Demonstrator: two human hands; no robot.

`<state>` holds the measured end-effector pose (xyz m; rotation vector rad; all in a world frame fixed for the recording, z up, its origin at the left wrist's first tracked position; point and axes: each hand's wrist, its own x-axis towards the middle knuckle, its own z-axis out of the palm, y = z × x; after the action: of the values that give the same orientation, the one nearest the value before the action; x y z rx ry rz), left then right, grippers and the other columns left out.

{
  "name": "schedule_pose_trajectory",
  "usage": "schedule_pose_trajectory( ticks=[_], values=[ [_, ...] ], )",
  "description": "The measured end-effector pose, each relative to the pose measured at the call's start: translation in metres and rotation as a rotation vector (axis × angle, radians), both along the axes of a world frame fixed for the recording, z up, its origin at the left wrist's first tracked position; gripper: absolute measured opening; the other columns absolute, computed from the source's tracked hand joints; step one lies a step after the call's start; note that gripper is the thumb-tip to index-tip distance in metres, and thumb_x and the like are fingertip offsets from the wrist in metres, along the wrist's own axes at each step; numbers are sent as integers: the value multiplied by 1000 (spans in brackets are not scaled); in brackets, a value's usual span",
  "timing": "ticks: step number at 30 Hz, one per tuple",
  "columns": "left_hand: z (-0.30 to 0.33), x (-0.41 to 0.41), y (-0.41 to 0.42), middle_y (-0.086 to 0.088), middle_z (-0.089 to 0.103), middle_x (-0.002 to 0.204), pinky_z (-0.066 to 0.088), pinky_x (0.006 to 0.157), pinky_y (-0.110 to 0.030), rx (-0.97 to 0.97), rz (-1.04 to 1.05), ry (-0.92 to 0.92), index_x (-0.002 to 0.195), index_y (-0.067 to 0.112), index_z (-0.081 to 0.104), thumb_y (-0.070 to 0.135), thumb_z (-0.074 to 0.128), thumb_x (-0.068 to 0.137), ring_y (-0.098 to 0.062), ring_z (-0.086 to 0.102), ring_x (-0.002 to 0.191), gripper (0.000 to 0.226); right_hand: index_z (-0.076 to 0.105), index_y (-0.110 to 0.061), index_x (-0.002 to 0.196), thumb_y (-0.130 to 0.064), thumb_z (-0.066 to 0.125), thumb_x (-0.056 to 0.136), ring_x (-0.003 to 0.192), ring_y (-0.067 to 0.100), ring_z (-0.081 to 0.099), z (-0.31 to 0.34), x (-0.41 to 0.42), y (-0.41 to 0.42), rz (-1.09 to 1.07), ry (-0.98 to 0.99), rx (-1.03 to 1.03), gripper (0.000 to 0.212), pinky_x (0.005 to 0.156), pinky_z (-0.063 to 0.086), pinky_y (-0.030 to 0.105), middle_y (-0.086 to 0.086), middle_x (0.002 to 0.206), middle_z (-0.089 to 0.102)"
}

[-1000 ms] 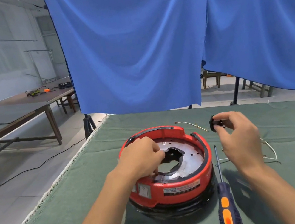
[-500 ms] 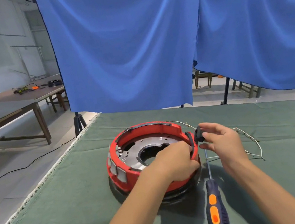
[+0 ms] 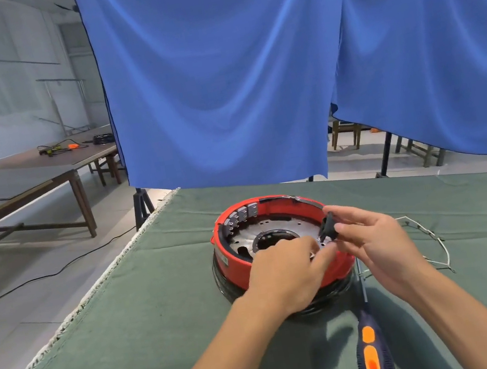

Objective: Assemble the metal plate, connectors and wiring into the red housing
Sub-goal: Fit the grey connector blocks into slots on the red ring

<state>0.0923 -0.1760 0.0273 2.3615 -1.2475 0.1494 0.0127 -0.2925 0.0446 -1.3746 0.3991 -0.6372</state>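
Red housing sits on the green cloth, middle of the table, over a black base ring; metal plate already lying inside it, central hole visible; a row of grey terminals stands along the far-left inner wall.

Right hand pinches a small black connector between thumb and fingertips, held just above the right inner edge of the housing; not yet seated, by the look of it. Left hand rests on the near rim, fingers curled over and reaching toward the connector; whether it grips the rim or a small part under the fingers cannot be told.

Thin wiring trails on the cloth to the right, well apart from the housing; screwdriver lies near, just right of the housing, handle toward the person.

Step in hand, as judged: fitting the connector into its slot on the right wall. To do it well: steady the housing with the left hand so it does not turn; line the connector up square to the wall before pressing; push straight down, not at a slant; keep the plate from shifting underneath; leave the wire until the connector sits firm.
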Motion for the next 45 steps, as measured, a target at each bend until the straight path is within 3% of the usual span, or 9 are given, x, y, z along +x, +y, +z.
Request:
schedule_pose_trajectory(
  ticks=[3,11,16,21,33,36,39,42,45],
  values=[
    [-6,12,6,-2,71,90,39,70,-35,-151,126,-87,81,19,63,55,18,96,-24,62,93,59,67,-3,101,10,52,89,72,18,61,2,-1,6,26,34,-33,23,62,57,20,12,88,66],
    [-15,55,36,3,61,65,32,58,-31,-194,149,-143,68,16,62,42,41,95,-18,58,72,42,66,-1,84,2,71,74,68,27,68,3,-3,14,47,33,60,11,58,58,26,21,89,67],
    [-6,43,35,7,71,81,45,71,-30,-291,68,-44,91,24,69,35,47,91,-13,62,83,24,63,1,78,-12,76,57,67,27,68,4,-3,17,50,54,123,27,55,57,26,26,87,67],
    [15,19,30,10,69,75,51,78,-35,-444,-138,219,101,26,70,28,45,80,-8,64,77,33,61,3,75,-15,74,68,56,23,70,3,-3,18,50,73,122,23,50,55,23,19,72,71],
    [15,18,27,10,71,78,53,74,-33,-525,-215,421,91,23,73,33,55,79,-5,64,76,24,62,1,71,-12,75,77,52,25,68,3,-4,19,-43,97,-12,20,43,50,21,21,69,71],
    [14,17,25,9,69,76,51,72,-34,-412,-229,346,99,29,71,46,62,76,-7,62,72,30,62,1,70,-12,75,78,48,25,66,4,-3,22,-91,47,-119,20,43,51,23,18,60,68],
    [15,13,23,5,72,80,51,73,-35,-427,-259,285,92,22,73,33,63,84,-10,64,75,17,64,1,73,-15,73,81,48,22,65,6,-2,26,-80,13,-119,20,48,56,29,12,57,67],
    [20,14,23,-3,72,68,54,73,-38,-605,-197,459,78,10,66,23,55,90,-19,68,69,21,68,-3,79,-16,67,86,54,15,64,10,-3,27,-47,-3,-94,15,49,55,26,9,68,68],
    [26,15,22,-9,73,73,58,76,-37,-804,-153,747,86,8,56,14,47,97,-24,72,73,15,72,-17,85,-14,67,85,62,17,61,12,-5,30,-11,15,-315,6,55,56,30,7,79,68]
  ],
)
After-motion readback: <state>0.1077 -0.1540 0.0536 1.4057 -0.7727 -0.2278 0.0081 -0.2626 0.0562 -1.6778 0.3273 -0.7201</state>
